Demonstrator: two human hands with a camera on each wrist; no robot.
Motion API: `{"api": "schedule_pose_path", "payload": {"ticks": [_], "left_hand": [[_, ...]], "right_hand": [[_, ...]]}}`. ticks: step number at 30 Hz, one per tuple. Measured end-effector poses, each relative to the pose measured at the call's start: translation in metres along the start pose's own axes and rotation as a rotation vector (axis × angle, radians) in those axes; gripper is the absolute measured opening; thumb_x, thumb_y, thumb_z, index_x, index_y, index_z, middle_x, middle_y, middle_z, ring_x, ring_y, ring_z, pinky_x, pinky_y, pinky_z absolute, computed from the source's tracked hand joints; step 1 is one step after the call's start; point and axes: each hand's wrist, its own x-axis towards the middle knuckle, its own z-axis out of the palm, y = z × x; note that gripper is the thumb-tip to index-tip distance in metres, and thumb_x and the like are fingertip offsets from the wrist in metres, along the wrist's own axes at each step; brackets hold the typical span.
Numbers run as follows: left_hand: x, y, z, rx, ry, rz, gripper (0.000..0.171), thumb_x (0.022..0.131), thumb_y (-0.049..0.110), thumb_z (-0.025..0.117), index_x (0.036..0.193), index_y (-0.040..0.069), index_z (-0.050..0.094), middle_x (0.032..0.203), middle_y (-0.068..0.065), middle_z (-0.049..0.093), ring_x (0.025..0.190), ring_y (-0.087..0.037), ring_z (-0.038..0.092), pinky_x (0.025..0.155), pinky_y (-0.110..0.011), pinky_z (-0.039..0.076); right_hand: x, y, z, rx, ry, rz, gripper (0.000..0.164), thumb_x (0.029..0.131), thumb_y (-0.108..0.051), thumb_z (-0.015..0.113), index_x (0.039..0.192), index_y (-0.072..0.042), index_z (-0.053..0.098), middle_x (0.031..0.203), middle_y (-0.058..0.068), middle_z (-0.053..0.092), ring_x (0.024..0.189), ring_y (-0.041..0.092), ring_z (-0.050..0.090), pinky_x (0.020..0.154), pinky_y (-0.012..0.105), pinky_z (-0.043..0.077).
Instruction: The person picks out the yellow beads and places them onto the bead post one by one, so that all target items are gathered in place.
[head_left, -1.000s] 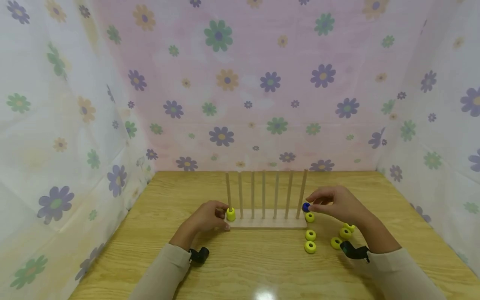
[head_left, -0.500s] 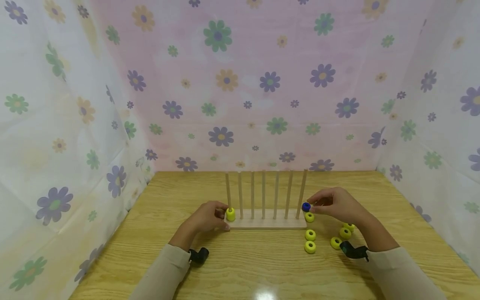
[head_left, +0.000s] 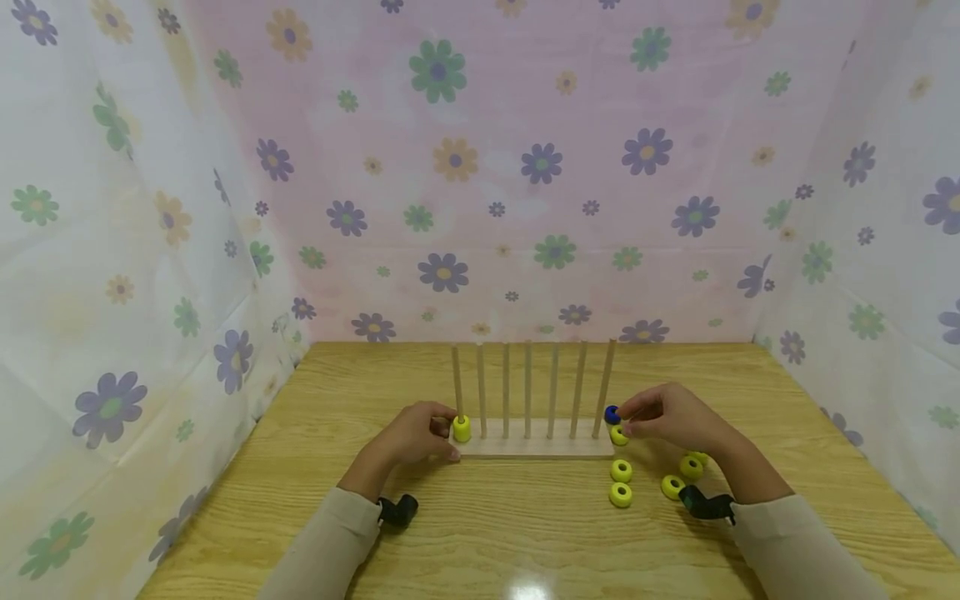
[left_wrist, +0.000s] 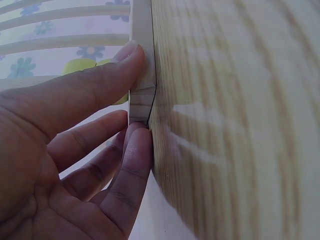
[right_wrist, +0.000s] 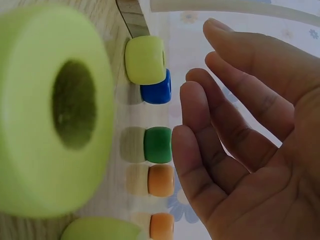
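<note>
A wooden peg rack (head_left: 532,448) with a row of upright sticks stands mid-table. Yellow beads (head_left: 461,429) sit on its leftmost stick. My left hand (head_left: 414,433) holds the left end of the base; in the left wrist view the thumb (left_wrist: 127,57) lies on the base's near side and fingertips meet its end. My right hand (head_left: 675,419) hovers at the rack's right end, thumb and fingers apart, beside a yellow bead (head_left: 618,434) and the blue bead (head_left: 612,414). In the right wrist view nothing lies between its fingers.
Two yellow beads (head_left: 620,483) lie nearer the front, and several more yellow beads (head_left: 672,487) sit below the right wrist. The right wrist view also shows a green bead (right_wrist: 158,144) and orange beads (right_wrist: 161,180), hidden behind the hand in the head view. Flowered cloth (head_left: 495,167) surrounds the table.
My right hand has left the blue bead and shifted slightly toward me, to the yellow bead next to it. The left hand and rack have stayed put.
</note>
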Motion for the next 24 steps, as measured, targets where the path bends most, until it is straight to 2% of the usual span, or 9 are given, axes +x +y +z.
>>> {"api": "schedule_pose_path", "payload": {"ticks": [8, 15, 24], "left_hand": [[0.001, 0.000, 0.000, -0.009, -0.001, -0.005, 0.075, 0.077, 0.023, 0.094, 0.144, 0.009, 0.060, 0.127, -0.009, 0.068, 0.114, -0.023, 0.064, 0.091, -0.042, 0.056], [0.001, -0.001, 0.000, -0.010, -0.001, 0.000, 0.076, 0.077, 0.024, 0.094, 0.144, 0.009, 0.060, 0.128, -0.009, 0.068, 0.115, -0.023, 0.064, 0.093, -0.044, 0.056], [0.000, 0.000, 0.000, -0.004, 0.001, 0.008, 0.076, 0.078, 0.024, 0.093, 0.145, 0.010, 0.060, 0.131, -0.010, 0.067, 0.117, -0.024, 0.064, 0.092, -0.044, 0.056]], "right_hand": [[0.001, 0.007, 0.002, 0.038, -0.042, -0.020, 0.033, 0.094, -0.022, 0.079, 0.120, -0.003, 0.074, 0.117, 0.014, 0.074, 0.101, 0.021, 0.071, 0.082, 0.027, 0.058], [0.003, 0.012, 0.006, -0.018, -0.030, 0.014, 0.033, 0.091, -0.027, 0.082, 0.119, -0.011, 0.076, 0.117, 0.008, 0.072, 0.102, 0.021, 0.071, 0.082, 0.028, 0.058], [0.002, 0.011, 0.008, -0.023, -0.052, 0.008, 0.032, 0.092, -0.022, 0.081, 0.120, -0.010, 0.075, 0.121, 0.010, 0.072, 0.107, 0.026, 0.069, 0.084, 0.030, 0.058]]}}
